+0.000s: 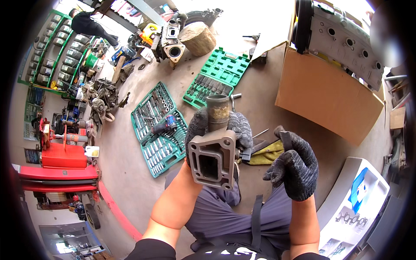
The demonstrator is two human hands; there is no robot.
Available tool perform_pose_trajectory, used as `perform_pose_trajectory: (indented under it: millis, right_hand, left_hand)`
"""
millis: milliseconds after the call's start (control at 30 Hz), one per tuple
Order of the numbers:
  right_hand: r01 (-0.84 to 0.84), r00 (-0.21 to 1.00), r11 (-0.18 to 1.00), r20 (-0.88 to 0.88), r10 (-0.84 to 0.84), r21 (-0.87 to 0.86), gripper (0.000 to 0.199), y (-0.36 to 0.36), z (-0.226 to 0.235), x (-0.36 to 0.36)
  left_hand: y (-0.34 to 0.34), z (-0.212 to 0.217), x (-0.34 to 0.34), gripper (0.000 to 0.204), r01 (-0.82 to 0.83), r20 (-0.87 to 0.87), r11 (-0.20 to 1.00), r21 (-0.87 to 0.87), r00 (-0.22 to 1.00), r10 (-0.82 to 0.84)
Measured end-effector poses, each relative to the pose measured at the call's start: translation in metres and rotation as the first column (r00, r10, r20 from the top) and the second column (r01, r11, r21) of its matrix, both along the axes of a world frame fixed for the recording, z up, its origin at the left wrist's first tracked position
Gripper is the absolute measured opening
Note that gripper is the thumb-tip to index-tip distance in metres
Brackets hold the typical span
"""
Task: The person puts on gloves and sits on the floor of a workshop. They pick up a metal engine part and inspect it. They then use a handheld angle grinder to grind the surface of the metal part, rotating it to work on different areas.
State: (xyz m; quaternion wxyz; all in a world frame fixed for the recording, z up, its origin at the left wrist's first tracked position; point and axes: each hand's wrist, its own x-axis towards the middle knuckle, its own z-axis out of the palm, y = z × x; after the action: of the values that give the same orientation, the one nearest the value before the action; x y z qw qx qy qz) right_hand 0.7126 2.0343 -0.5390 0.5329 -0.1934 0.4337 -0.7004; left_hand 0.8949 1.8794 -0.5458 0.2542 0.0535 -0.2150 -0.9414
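Observation:
My left hand (239, 128), in a dark grey knit glove, is closed round a cast metal pipe flange (216, 141) in front of me. A round, worn pipe end (218, 113) points away from me, while the squarish flange face with its bolt holes and rectangular opening is turned toward me. A small dark fitting (245, 154) shows at its right side. To the right, my gloved right hand (299, 167) is raised apart from the flange. Its fingers are bent together round a small dark flat piece (286, 141) whose kind I cannot make out.
Two green tool cases (161, 93) (234, 65) lie spread on the floor, with a cordless driver (167, 125) on the nearer one. Yellow cloth (268, 154) lies beyond my knees. A cardboard box (325, 95) bears an engine part; white foam packaging (346, 182) stands right. Another person (89, 25) is far left.

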Motion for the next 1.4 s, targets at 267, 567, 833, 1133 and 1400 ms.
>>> perform_pose_trajectory:
  millis: [267,567,833,1133,1400]
  right_hand:
    - [0.033,0.998,0.998,-0.061,-0.029,0.062,0.036,0.007,0.001,0.029]
    - [0.107,0.974,0.986,0.187,-0.13,0.128,0.032,-0.002,-0.045,0.008]
    - [-0.29,0.869,0.947,0.376,0.322,-0.139,0.027,-0.02,-0.074,0.006]
    - [-0.348,0.835,0.925,0.498,0.233,0.151,0.033,-0.002,-0.097,-0.007]
    - [-0.004,0.974,0.991,0.225,-0.027,0.137,0.045,-0.007,-0.069,-0.028]
  left_hand:
    - [-0.013,0.0,-0.016,0.056,-0.095,0.241,0.963,0.251,0.97,0.032]
    - [-0.003,0.011,-0.013,0.056,-0.051,0.184,0.955,0.292,0.983,-0.004]
    - [0.011,-0.011,-0.002,0.065,0.092,0.36,0.996,-0.011,0.929,-0.082]
    - [0.004,0.016,0.0,0.068,0.142,0.46,0.958,-0.248,0.888,-0.013]
    - [0.014,0.029,-0.01,0.041,0.275,0.578,0.57,-0.774,0.673,0.461]
